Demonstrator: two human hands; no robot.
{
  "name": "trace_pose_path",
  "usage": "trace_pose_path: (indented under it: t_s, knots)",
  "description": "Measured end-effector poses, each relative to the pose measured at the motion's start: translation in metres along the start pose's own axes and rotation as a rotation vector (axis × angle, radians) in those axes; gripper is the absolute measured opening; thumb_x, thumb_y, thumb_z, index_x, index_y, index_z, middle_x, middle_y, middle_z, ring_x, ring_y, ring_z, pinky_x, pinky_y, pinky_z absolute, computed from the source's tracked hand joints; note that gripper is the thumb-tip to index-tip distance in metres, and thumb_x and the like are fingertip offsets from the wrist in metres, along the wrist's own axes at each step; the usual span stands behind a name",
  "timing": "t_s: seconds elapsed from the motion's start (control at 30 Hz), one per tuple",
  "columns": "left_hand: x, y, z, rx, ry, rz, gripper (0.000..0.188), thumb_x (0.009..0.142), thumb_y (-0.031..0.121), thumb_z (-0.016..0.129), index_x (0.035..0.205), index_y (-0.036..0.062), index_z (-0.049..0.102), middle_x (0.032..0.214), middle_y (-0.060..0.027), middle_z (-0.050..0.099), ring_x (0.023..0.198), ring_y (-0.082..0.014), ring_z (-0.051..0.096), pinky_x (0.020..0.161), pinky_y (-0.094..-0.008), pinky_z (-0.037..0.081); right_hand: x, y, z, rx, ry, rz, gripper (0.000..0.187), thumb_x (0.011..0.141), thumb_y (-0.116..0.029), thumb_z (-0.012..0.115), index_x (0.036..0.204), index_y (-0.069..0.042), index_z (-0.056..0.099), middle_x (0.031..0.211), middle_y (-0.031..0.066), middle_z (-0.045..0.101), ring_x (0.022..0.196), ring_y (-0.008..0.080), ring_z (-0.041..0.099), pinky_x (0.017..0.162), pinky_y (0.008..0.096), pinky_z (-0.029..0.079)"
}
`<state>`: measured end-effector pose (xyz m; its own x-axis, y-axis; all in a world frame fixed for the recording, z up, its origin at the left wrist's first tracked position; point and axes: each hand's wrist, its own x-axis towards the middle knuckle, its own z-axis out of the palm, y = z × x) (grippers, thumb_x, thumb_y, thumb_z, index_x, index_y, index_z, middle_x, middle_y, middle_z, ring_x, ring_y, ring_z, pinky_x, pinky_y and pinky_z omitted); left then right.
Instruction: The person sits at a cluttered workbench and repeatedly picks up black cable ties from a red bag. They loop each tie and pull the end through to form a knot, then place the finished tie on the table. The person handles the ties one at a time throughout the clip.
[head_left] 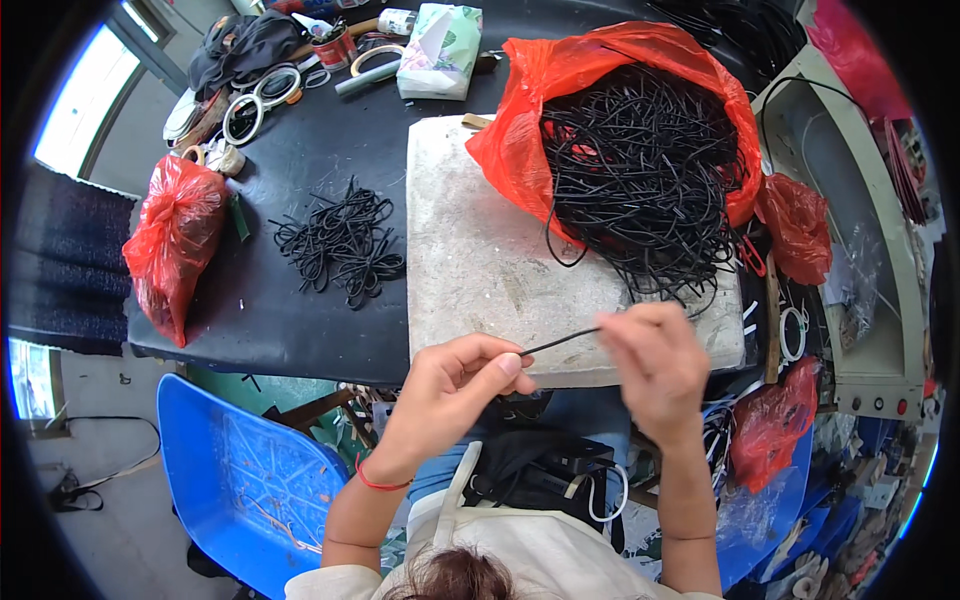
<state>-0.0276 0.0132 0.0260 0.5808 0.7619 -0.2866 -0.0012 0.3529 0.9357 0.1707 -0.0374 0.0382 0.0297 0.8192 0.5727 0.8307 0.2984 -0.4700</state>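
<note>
A short length of thin black cord (pixel 562 341) stretches between my hands above the front edge of a pale worn board (pixel 465 235). My left hand (pixel 445 388) pinches one end between thumb and fingers. The other end runs to the fingertips of my right hand (pixel 660 368), which are closed on it and slightly blurred. Beyond my right hand, an open red plastic bag (pixel 520 150) lies on the board, full of tangled black cords (pixel 640 150) that spill toward me. A smaller heap of looped black cords (pixel 340 242) rests on the dark tabletop left of the board.
A tied red bag (pixel 180 235) sits at the table's left edge. Tape rolls (pixel 243 118) and a tissue pack (pixel 440 52) are at the back. Blue plastic tubs (pixel 240 480) stand below on both sides. A grey metal machine housing (pixel 870 250) borders the right.
</note>
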Motion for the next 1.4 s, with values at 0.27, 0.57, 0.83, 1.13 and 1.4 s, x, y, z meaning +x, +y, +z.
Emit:
trace_pose_path:
  t_s: [0.27, 0.57, 0.83, 1.13, 1.4]
  knots:
    - [0.012, -0.008, 0.012, -0.391, 0.067, -0.052, 0.025, 0.089, 0.019, 0.054, 0.101, -0.0019, 0.060, 0.091, -0.0100, 0.063, 0.082, -0.0127, 0.061, 0.064, -0.0240, 0.052, 0.000, -0.032, 0.033, 0.204, 0.072, 0.268, 0.016, 0.076, 0.003, 0.062, 0.092, -0.001, 0.061, 0.078, 0.0077, 0.055, 0.063, 0.0175, 0.056, 0.052, 0.0265, 0.045]
    - [0.014, -0.022, 0.012, -0.413, 0.107, 0.028, 0.023, 0.088, 0.016, 0.054, 0.103, -0.0015, 0.059, 0.092, -0.0085, 0.062, 0.081, -0.0126, 0.061, 0.070, -0.0262, 0.054, -0.005, -0.031, 0.044, 0.306, -0.017, 0.198, 0.019, 0.075, 0.005, 0.060, 0.093, -0.001, 0.062, 0.079, 0.0092, 0.058, 0.069, 0.0201, 0.058, 0.058, 0.0291, 0.047]
    - [0.012, -0.016, 0.012, -0.431, 0.138, -0.008, 0.019, 0.089, 0.014, 0.053, 0.100, -0.0001, 0.059, 0.094, -0.0058, 0.061, 0.087, -0.0107, 0.058, 0.073, -0.0251, 0.049, -0.011, -0.032, 0.045, 0.273, -0.025, 0.272, 0.016, 0.072, 0.003, 0.064, 0.088, -0.001, 0.062, 0.076, 0.0096, 0.058, 0.065, 0.0210, 0.058, 0.055, 0.0292, 0.046]
    - [0.016, -0.007, -0.009, -0.592, 0.041, -0.147, 0.018, 0.089, 0.015, 0.052, 0.099, 0.0012, 0.058, 0.085, -0.0046, 0.060, 0.077, -0.0109, 0.057, 0.074, -0.0258, 0.048, -0.016, -0.017, 0.028, 0.175, -0.056, 0.174, 0.021, 0.070, 0.003, 0.066, 0.090, -0.002, 0.063, 0.074, 0.0073, 0.056, 0.063, 0.0211, 0.055, 0.053, 0.0299, 0.044]
    - [0.013, -0.008, 0.000, -0.334, -0.034, -0.116, 0.017, 0.087, 0.012, 0.055, 0.094, -0.0022, 0.061, 0.082, -0.0068, 0.062, 0.075, -0.0125, 0.060, 0.070, -0.0260, 0.051, -0.003, -0.020, 0.031, 0.116, -0.085, -0.039, 0.025, 0.066, 0.003, 0.067, 0.090, -0.002, 0.062, 0.074, 0.0059, 0.054, 0.064, 0.0209, 0.053, 0.053, 0.0303, 0.043]
